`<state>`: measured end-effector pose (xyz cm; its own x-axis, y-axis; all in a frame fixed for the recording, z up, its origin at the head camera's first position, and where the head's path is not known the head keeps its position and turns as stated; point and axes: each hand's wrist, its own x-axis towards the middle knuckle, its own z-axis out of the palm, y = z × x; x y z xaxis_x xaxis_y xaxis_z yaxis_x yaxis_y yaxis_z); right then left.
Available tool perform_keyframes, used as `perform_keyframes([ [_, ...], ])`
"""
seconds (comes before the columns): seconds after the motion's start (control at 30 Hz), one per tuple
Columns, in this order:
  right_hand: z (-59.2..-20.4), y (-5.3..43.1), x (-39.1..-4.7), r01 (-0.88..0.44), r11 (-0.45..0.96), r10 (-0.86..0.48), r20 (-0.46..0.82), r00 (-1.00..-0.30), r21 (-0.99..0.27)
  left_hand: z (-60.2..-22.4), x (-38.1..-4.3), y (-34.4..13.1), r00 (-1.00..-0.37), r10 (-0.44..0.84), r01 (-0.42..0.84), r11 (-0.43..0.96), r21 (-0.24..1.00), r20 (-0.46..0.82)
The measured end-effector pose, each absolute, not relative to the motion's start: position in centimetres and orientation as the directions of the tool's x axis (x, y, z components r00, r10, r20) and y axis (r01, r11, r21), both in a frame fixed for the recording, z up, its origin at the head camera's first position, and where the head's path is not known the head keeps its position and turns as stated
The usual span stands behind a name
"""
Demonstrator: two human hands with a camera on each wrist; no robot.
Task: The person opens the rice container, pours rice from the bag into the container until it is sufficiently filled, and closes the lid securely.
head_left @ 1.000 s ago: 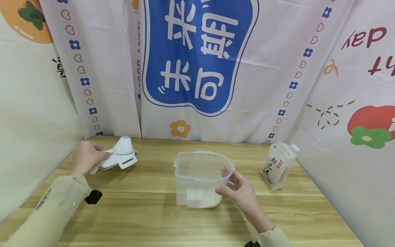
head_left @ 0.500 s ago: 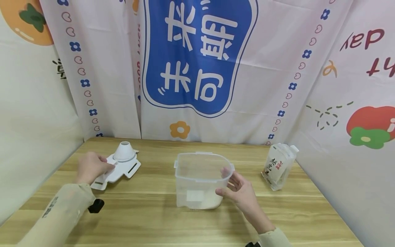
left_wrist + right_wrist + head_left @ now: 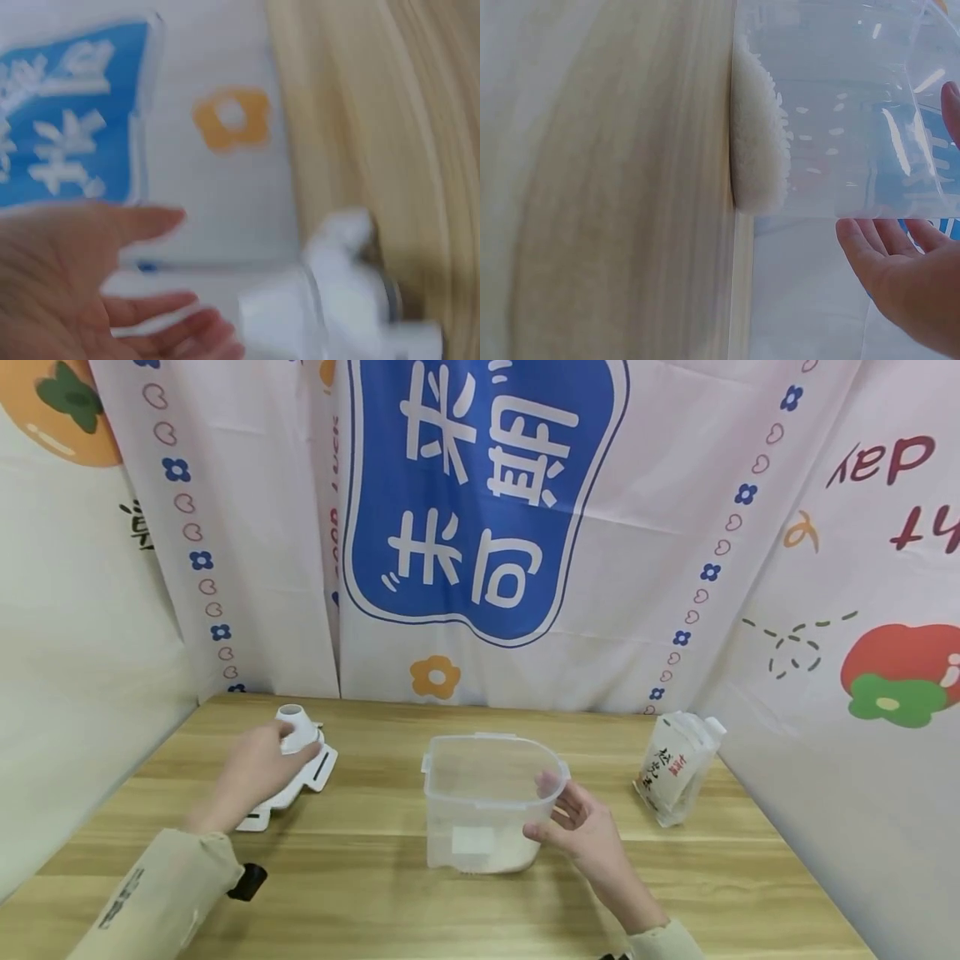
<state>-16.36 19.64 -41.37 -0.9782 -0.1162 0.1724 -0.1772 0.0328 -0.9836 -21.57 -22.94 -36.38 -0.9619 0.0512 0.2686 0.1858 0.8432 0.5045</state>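
Observation:
My left hand (image 3: 258,768) is over the white lid (image 3: 294,789) at the left of the table, its fingers spread apart in the left wrist view. The lid has slotted side flaps and lies flat, with a white cone-shaped piece (image 3: 292,718) on top that the hand partly hides. At the middle, a clear plastic container (image 3: 480,814) stands upright without a cover. White rice (image 3: 759,142) lies in its bottom. My right hand (image 3: 588,827) holds the container's rounded right side, thumb on the near face and fingers behind.
A bag of rice (image 3: 671,768) stands upright at the back right of the wooden table (image 3: 390,910). A printed cloth (image 3: 630,577) hangs behind the table, and side panels close it in left and right.
The lid has gone from tilted in my left hand to flat on the table. My left hand has let go and moved right, toward the cone. The right hand and container have stayed put.

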Motion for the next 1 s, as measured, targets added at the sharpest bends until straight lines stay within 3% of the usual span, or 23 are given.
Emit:
perform_keyframes([
  [0.17,-41.2,19.7,-16.3,-0.179,0.021,-0.114,0.175,-0.978,-0.984,-35.1,-20.5,-18.9,-0.918,0.269,0.397,0.657,0.641,0.293],
  [0.37,-41.2,19.5,-16.2,-0.175,0.018,-0.124,0.172,-0.977,-0.984,-35.8,-19.2,-16.1,-0.852,0.46,0.454,0.41,0.791,0.25],
  [0.6,-41.5,19.6,-16.2,-0.194,0.019,-0.109,0.191,-0.976,-0.981,-38.0,-19.2,-13.1,-0.829,0.508,0.444,0.341,0.829,0.235],
  [0.83,-41.6,19.5,-16.2,-0.171,0.024,-0.104,0.168,-0.98,-0.985,-39.1,-19.2,-11.5,-0.857,0.493,0.35,0.345,0.871,0.149],
  [1.0,-41.4,19.4,-16.3,-0.188,0.027,-0.103,0.184,-0.977,-0.982,-39.0,-19.6,-10.8,-0.836,0.517,0.373,0.285,0.883,0.187],
])
